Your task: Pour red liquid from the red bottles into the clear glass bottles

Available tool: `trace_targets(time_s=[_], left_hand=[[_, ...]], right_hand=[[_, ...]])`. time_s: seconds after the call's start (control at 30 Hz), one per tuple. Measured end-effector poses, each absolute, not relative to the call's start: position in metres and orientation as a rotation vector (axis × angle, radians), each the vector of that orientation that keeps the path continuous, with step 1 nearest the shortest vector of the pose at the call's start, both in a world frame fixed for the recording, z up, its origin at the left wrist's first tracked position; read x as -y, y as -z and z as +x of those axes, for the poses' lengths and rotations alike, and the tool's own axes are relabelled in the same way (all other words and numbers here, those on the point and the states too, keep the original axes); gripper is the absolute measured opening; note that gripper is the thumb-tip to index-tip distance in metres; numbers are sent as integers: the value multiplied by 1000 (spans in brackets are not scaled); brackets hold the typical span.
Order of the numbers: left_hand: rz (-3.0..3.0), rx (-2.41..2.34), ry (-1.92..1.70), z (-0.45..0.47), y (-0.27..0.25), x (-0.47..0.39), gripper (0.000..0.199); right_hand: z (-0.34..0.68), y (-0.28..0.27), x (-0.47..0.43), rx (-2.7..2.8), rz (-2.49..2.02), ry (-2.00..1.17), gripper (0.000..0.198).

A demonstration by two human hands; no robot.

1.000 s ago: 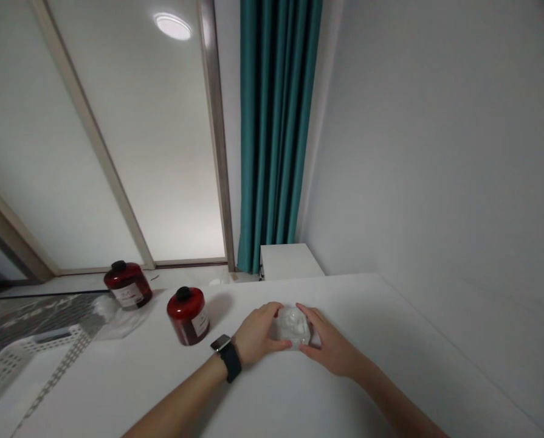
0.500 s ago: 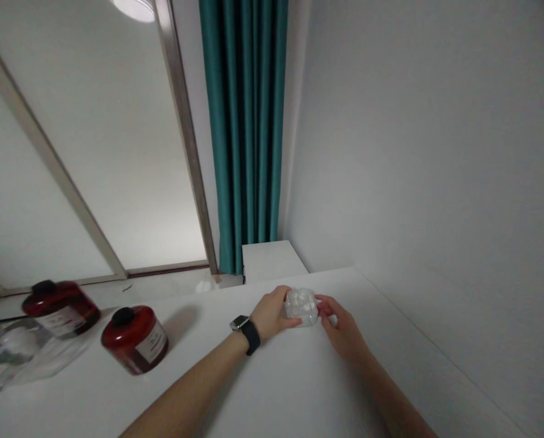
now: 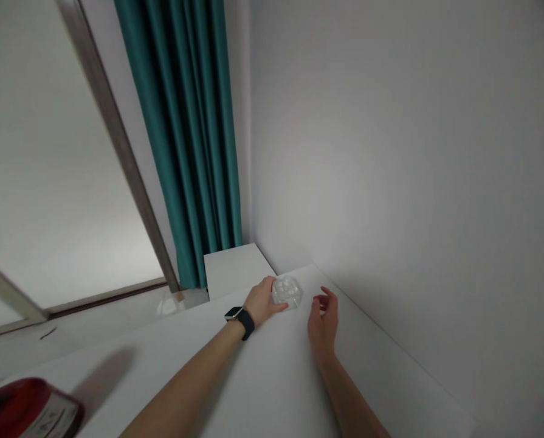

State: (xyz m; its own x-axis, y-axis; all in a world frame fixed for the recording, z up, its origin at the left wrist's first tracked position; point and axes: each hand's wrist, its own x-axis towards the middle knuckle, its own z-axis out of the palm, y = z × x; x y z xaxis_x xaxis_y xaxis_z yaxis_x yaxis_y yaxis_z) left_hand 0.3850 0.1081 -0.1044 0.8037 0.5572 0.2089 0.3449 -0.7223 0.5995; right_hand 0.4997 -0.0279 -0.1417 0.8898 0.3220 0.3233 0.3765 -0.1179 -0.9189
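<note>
My left hand (image 3: 259, 302), with a dark watch (image 3: 241, 317) on its wrist, holds a clear, faceted container (image 3: 289, 292) by its left side. The container is low and see-through; whether it is glass or plastic I cannot make out. It is on the white tabletop (image 3: 272, 371), close to the far edge. To the right of it, apart from it, my right hand (image 3: 324, 321) is raised with its fingers loosely curved and spread. Nothing shows between those fingers.
A red bottle (image 3: 25, 407) with a pale label stands at the lower left, cut off by the frame. Beyond the table are a lower white cabinet (image 3: 237, 267) and a teal curtain (image 3: 194, 140). A pale wall (image 3: 390, 170) borders the right side.
My right hand has come away from the container and its fingers have spread. My view has turned right, so one red bottle has left the frame and the other sits at the corner.
</note>
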Motion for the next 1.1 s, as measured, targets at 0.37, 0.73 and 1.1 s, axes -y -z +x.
trace_targets(time_s=[0.37,0.73,1.1], left_hand=[[2566,-775,-431,478,113,-132,51],[2605,-912,-351,537,137,-148,67],[2584,-913,-370,537,149,-149,78]], right_hand=[[507,151,22,368,-1605,26,45],[510,166,12,227,-1418,45,35],[509,165,10,204,-1362,31,34]])
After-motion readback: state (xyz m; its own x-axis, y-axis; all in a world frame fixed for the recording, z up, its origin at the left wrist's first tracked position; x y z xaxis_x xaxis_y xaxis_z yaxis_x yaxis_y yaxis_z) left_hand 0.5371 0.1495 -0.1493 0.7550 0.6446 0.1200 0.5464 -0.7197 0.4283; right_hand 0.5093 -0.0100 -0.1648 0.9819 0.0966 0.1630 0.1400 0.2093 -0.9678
